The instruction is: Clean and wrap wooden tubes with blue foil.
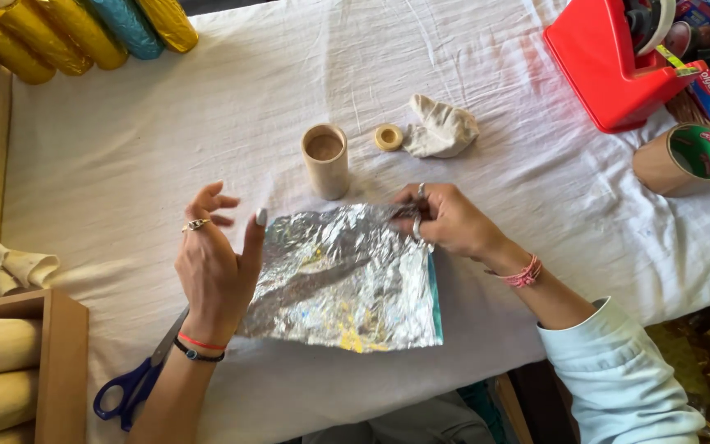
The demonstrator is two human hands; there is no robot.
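A crinkled sheet of silver foil (343, 279) lies flat on the white cloth, its teal underside showing along the right edge. My right hand (445, 220) pinches the foil's upper right corner between fingers and thumb. My left hand (211, 259) hovers at the foil's left edge with fingers spread and the thumb near the top left corner, holding nothing. Just behind the foil stands an upright cardboard tube (325, 160).
A small tape roll (388, 136) and a crumpled white cloth (441, 127) lie behind the tube. Blue-handled scissors (137, 378) rest under my left forearm. Gold and teal wrapped rolls (84, 29) top left, red tape dispenser (610, 62) and brown tape roll (684, 158) right, wooden box (43, 362) left.
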